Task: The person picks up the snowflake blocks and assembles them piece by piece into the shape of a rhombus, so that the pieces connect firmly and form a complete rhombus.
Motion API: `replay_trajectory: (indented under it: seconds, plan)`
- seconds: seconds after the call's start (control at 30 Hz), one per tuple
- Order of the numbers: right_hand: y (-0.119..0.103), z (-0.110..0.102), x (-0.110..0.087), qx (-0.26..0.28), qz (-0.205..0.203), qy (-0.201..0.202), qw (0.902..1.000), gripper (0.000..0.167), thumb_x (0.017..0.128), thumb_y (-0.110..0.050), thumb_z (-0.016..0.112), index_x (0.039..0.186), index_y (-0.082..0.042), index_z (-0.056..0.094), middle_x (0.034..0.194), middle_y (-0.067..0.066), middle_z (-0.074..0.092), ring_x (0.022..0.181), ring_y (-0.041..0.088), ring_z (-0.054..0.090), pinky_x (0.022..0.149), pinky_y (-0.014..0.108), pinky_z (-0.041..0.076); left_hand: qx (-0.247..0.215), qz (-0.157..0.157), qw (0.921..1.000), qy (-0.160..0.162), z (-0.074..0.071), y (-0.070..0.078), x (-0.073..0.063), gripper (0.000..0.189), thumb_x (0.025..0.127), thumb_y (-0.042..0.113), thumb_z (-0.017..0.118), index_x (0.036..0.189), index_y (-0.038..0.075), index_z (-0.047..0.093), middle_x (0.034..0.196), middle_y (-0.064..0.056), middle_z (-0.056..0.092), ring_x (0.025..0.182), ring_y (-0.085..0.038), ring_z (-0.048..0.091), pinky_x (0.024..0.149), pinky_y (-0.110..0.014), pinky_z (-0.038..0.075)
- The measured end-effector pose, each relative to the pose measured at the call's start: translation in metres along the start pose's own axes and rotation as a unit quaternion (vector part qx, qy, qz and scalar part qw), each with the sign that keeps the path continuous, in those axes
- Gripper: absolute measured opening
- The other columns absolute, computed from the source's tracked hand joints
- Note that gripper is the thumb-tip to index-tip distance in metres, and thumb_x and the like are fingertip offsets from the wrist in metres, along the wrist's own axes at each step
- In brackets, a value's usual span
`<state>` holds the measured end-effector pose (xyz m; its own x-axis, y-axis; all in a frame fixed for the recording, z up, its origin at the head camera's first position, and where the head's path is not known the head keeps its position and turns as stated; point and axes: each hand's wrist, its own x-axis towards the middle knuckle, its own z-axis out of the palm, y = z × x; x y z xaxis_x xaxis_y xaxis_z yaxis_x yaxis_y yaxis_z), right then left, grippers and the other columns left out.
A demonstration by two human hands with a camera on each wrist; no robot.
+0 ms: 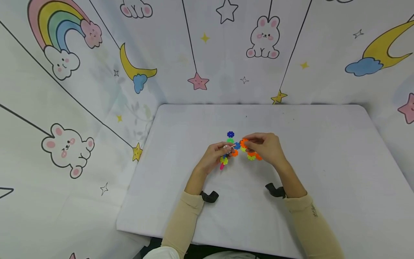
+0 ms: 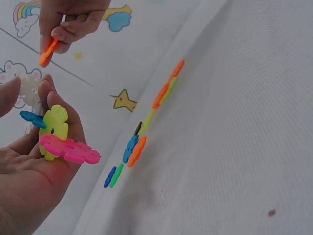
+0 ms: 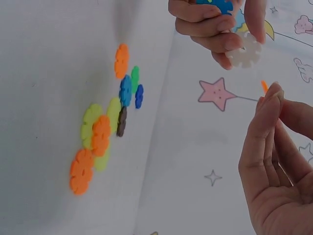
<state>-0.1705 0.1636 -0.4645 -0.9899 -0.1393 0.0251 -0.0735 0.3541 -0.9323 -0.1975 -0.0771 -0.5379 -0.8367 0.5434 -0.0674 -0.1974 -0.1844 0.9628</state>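
Observation:
My left hand (image 1: 209,159) holds a small cluster of joined plastic snowflake discs. In the left wrist view it has a yellow disc (image 2: 59,120), a pink disc (image 2: 71,149) set crosswise and a blue disc (image 2: 31,118). A white disc (image 3: 245,51) of the cluster is pinched by the left fingertips and faces the right hand. Between thumb and fingertips my right hand (image 1: 266,148) pinches an orange disc (image 2: 48,52), seen edge-on in the right wrist view. The orange disc is close to the white disc, with a gap between them in both wrist views.
Loose discs lie on the white table (image 1: 181,133) behind and below the hands: several orange (image 3: 81,171), yellow-green (image 3: 91,125), a blue (image 3: 125,90), a green (image 3: 135,78), a dark blue (image 1: 230,134) and a dark brown one (image 3: 122,121). Black wrist mounts (image 1: 210,196) are on both wrists.

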Motion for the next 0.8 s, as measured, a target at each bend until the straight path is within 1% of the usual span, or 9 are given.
replay_trajectory:
  seconds: [0.1,0.2,0.33,0.37,0.47,0.53,0.6,0.77,0.8]
  plan:
    - [-0.001,0.003,0.001,0.002,-0.004,0.005,1.0,0.023,0.094,-0.02,0.081,0.111,-0.005,0.079,0.095,0.013,0.078,0.082,0.037,0.077,0.067,0.03,0.063,-0.002,0.001,1.0,-0.001,-0.001,0.0,0.0,0.049,0.109,0.019,0.057,0.137,-0.021,0.05,0.122,-0.04,0.058,0.096,-0.025,0.062,0.088,-0.026,0.056]
    - [-0.003,0.005,0.002,0.003,-0.006,0.006,1.0,0.022,0.094,-0.019,0.08,0.111,-0.005,0.078,0.094,0.013,0.078,0.082,0.038,0.077,0.07,0.036,0.063,-0.002,0.001,1.0,0.002,-0.001,0.0,-0.001,0.05,0.108,0.019,0.058,0.137,-0.021,0.05,0.122,-0.039,0.06,0.099,-0.031,0.063,0.088,-0.027,0.056]
    - [-0.003,0.008,0.004,0.008,-0.009,0.003,0.9999,0.021,0.095,-0.018,0.08,0.112,-0.004,0.078,0.093,0.013,0.078,0.082,0.039,0.076,0.073,0.043,0.063,-0.003,0.0,1.0,0.004,0.0,0.0,0.0,0.05,0.107,0.019,0.059,0.137,-0.02,0.05,0.124,-0.042,0.058,0.106,-0.047,0.059,0.088,-0.028,0.056]
    - [-0.004,0.009,0.004,0.01,-0.01,0.003,0.9999,0.021,0.095,-0.017,0.08,0.111,-0.004,0.078,0.092,0.013,0.078,0.082,0.039,0.076,0.072,0.043,0.063,-0.003,0.0,1.0,0.004,0.0,-0.001,0.0,0.05,0.107,0.019,0.059,0.137,-0.02,0.051,0.125,-0.043,0.057,0.107,-0.049,0.058,0.088,-0.027,0.056]
    - [-0.004,0.011,0.005,0.014,-0.014,0.003,0.9998,0.021,0.095,-0.017,0.079,0.111,-0.004,0.078,0.092,0.013,0.078,0.08,0.037,0.076,0.07,0.037,0.064,-0.002,-0.001,1.0,0.005,0.001,-0.001,0.0,0.049,0.107,0.019,0.06,0.137,-0.019,0.052,0.125,-0.045,0.055,0.11,-0.053,0.055,0.089,-0.027,0.056]
    - [-0.004,0.012,0.005,0.018,-0.016,0.002,0.9997,0.021,0.095,-0.017,0.079,0.111,-0.003,0.078,0.092,0.014,0.078,0.079,0.036,0.077,0.068,0.033,0.063,-0.001,0.001,1.0,0.005,0.001,-0.002,0.0,0.049,0.107,0.019,0.059,0.137,-0.019,0.052,0.125,-0.046,0.054,0.108,-0.052,0.055,0.089,-0.026,0.056]
    - [-0.004,0.012,0.006,0.015,-0.018,0.002,0.9997,0.021,0.095,-0.017,0.079,0.111,-0.003,0.078,0.092,0.013,0.078,0.078,0.033,0.077,0.068,0.03,0.062,-0.002,0.002,1.0,0.007,0.0,-0.001,0.0,0.049,0.107,0.019,0.059,0.137,-0.02,0.051,0.124,-0.045,0.055,0.106,-0.047,0.058,0.089,-0.027,0.056]
    - [-0.004,0.014,0.008,0.01,-0.016,0.003,0.9998,0.021,0.096,-0.019,0.079,0.111,-0.005,0.079,0.091,0.012,0.078,0.079,0.033,0.077,0.068,0.028,0.062,-0.003,0.009,0.9999,0.014,0.0,0.001,-0.001,0.049,0.107,0.018,0.06,0.136,-0.02,0.052,0.115,-0.033,0.066,0.098,-0.028,0.064,0.09,-0.029,0.057]
    - [-0.004,0.014,0.008,0.009,-0.014,0.004,0.9999,0.02,0.095,-0.019,0.079,0.111,-0.005,0.079,0.091,0.012,0.078,0.079,0.033,0.077,0.068,0.028,0.062,-0.004,0.011,0.9998,0.014,0.0,0.001,-0.001,0.049,0.107,0.018,0.06,0.136,-0.02,0.052,0.115,-0.033,0.066,0.096,-0.026,0.065,0.09,-0.029,0.057]
